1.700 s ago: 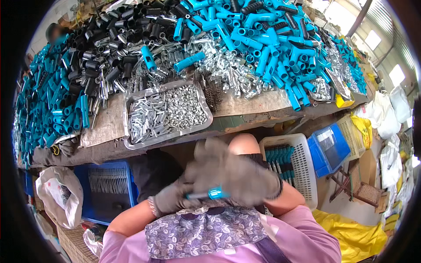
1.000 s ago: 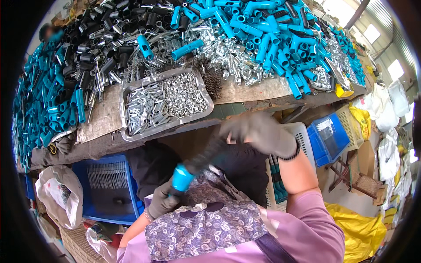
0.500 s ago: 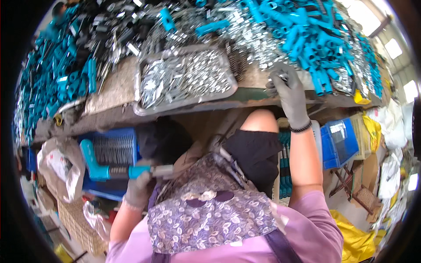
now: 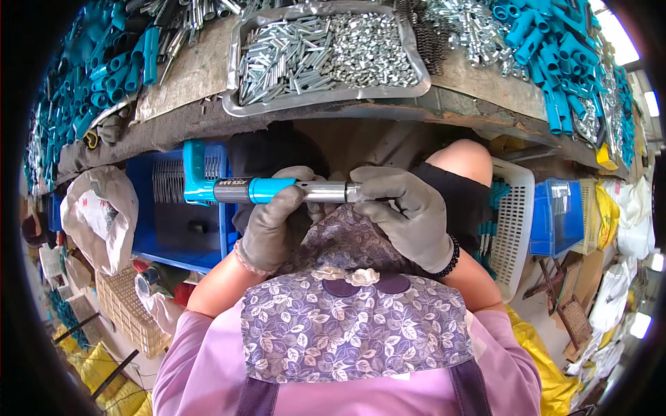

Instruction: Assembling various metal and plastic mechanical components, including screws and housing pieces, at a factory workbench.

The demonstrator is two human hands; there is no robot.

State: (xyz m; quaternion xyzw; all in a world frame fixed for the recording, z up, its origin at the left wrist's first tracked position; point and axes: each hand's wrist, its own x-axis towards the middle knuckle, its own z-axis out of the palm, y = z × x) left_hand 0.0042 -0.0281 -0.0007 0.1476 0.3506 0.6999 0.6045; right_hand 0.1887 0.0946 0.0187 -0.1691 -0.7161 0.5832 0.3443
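A tubular hand tool (image 4: 270, 191) lies level across my lap, its teal handle bent at the left end. It has a dark printed sleeve, a teal collar and a bright metal tube (image 4: 320, 191) at the right. My left hand (image 4: 272, 232), in a grey glove, is closed round the collar and the near part of the tube. My right hand (image 4: 415, 216), gloved too, pinches the tube's right tip with thumb and fingers. Any small part between those fingertips is too hidden to name.
On the bench ahead stands a metal tray (image 4: 236, 106) of small pins and short metal pieces. Teal tubular parts (image 4: 555, 55) are heaped on both sides. A blue crate (image 4: 177, 258) and a white sack (image 4: 97, 222) stand left; a white crate (image 4: 515, 229) stands right.
My right hand has come back from the parts on the bench to the tool's metal end. My left hand has brought the tool up and in front of me. The view has shifted.
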